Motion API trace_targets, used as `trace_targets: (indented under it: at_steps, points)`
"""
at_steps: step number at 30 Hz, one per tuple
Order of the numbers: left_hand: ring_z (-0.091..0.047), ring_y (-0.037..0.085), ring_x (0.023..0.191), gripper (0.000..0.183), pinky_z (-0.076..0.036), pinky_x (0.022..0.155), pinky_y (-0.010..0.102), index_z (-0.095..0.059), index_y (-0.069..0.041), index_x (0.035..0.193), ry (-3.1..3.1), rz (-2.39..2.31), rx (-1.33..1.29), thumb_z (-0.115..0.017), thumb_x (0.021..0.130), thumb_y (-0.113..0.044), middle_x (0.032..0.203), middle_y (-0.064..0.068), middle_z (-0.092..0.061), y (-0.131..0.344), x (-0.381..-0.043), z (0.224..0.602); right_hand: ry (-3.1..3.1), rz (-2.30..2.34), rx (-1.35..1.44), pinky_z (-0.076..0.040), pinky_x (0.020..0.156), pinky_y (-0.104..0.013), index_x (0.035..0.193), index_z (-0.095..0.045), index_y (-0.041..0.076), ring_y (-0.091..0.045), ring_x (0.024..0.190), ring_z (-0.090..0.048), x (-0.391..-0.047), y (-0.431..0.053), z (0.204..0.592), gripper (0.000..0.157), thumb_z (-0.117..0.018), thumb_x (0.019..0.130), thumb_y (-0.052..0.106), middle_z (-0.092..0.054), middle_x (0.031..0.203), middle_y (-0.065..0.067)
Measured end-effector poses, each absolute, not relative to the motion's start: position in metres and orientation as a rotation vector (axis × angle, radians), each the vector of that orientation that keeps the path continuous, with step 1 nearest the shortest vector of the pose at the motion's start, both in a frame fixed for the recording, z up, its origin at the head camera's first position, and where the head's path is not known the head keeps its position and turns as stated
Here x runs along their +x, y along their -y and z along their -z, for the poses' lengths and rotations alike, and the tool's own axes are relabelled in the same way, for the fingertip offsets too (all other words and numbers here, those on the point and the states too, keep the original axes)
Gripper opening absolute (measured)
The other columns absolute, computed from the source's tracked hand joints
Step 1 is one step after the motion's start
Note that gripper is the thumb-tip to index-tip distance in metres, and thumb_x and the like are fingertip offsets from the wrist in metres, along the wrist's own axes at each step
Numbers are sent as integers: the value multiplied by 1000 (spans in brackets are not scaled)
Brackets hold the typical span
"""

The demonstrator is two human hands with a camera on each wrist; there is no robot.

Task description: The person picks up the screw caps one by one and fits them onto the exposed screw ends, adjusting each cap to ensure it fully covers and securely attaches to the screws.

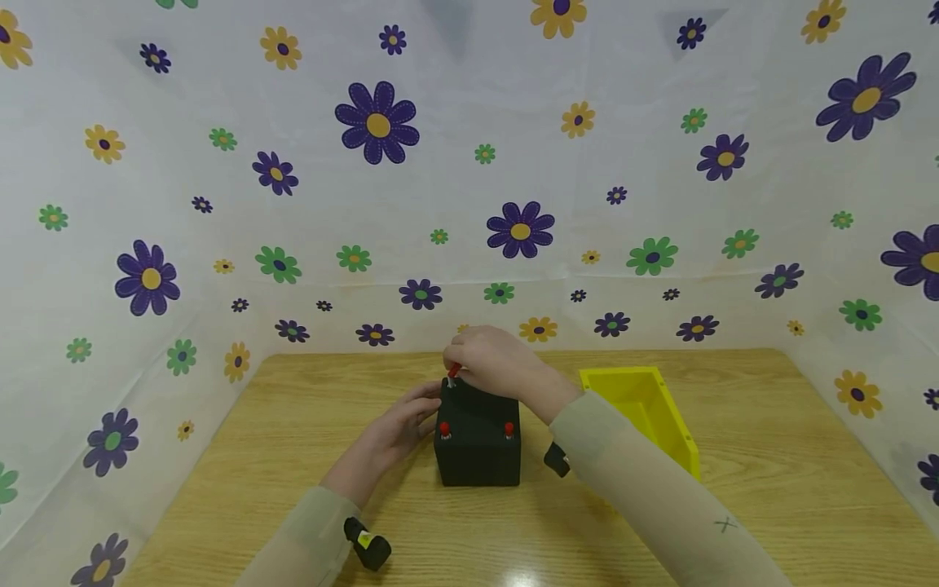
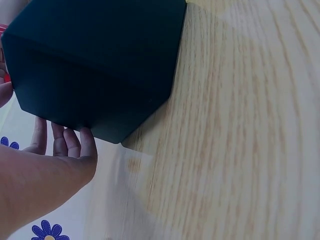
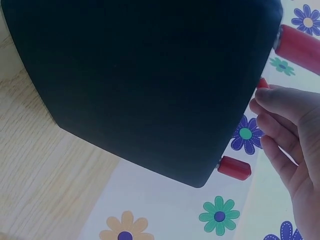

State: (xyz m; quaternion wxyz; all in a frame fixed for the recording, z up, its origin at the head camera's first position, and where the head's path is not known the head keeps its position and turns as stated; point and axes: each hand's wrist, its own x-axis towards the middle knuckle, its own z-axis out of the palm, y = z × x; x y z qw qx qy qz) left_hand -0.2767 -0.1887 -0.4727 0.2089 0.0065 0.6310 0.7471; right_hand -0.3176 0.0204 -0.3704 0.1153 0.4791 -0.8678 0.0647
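Observation:
A black box [image 1: 478, 461] stands upright on the wooden table, with small red-capped metal posts on its top near the corners. My right hand [image 1: 495, 359] reaches over the box and pinches the red cap [image 1: 455, 370] at the far left corner, which leans to the right. Two front red caps [image 1: 509, 428] stand upright. In the right wrist view another red cap [image 3: 234, 168] shows at the far right corner, which my hand hides from the head view. My left hand [image 1: 399, 425] rests against the box's left side, its fingers [image 2: 88, 142] extended along it.
To the right of the box lies a yellow plastic bin [image 1: 619, 372], partly behind my right forearm. Flower-print white sheeting [image 1: 455, 204] walls the table at the back and both sides. Each wrist wears a small black camera [image 1: 368, 546].

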Motion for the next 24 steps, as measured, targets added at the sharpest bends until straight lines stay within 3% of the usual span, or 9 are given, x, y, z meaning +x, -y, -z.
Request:
trace_targets:
  at_steps: [11, 24]
  points:
    - [-34, 30, 155, 60, -29, 129, 46, -35, -3, 162, -1767, -2066, 44, -51, 105, -16, 144, -7, -58, 189, -276, 473, 2551, -214, 1422, -61, 96, -32, 110, -81, 11, -19, 97, -73, -318, -20, 371, 12, -76, 99, 12, -79, 106, -3]
    - [-33, 29, 155, 59, -27, 130, 46, -34, -3, 163, -1768, -2057, 43, -47, 107, -15, 143, -8, -56, 189, -276, 471, 2535, -202, 1440, -61, 95, -31, 113, -83, 13, -17, 96, -73, -318, -18, 373, 15, -77, 99, 15, -79, 105, -3]
